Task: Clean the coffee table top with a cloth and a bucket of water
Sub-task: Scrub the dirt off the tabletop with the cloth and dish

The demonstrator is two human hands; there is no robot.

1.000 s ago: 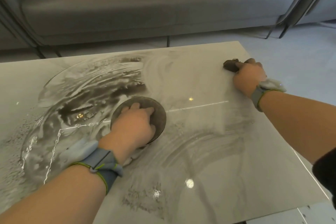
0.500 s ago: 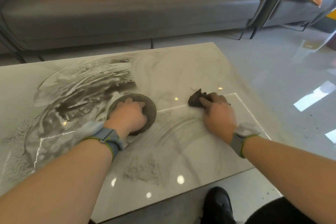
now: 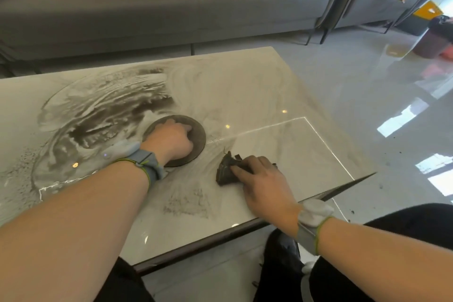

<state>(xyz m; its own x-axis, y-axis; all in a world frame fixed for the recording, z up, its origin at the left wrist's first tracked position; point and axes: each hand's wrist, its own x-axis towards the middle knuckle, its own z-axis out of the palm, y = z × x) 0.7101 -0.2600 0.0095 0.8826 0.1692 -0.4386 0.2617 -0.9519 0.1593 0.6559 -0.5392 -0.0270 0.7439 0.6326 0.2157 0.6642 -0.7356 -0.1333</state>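
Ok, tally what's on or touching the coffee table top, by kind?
Hands: 2, left hand, right hand
Dark cloth: 1
Round dark disc: 1
Total: 4

No legible text, labels, brands or numbers anywhere. Yellow floor sign (image 3: 427,9) at upper right: markings too small to read.
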